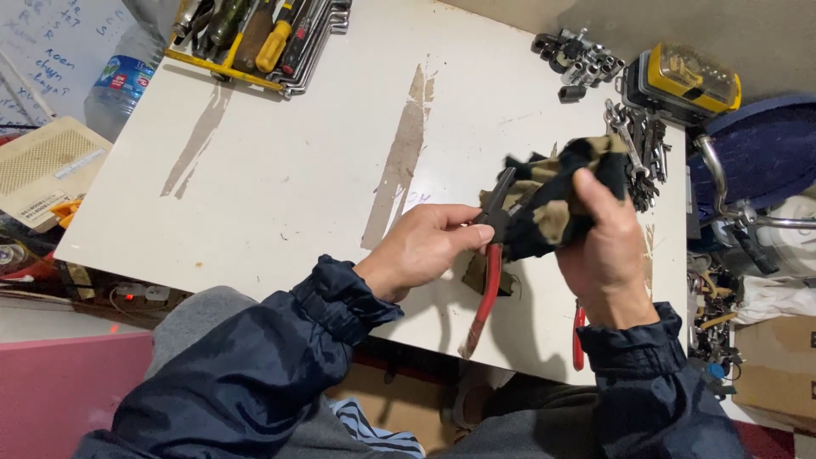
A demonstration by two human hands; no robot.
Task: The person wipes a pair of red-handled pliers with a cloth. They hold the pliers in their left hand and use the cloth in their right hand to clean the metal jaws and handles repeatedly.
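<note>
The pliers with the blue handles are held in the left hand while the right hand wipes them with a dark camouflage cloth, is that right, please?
Not quite: the handles of the pliers are red, not blue, as the head view shows. The rest holds: the left hand holds them and the right hand presses the dark camouflage cloth around their jaws.

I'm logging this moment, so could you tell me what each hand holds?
Left hand: closed on the pliers.
Right hand: closed on the rag.
</note>
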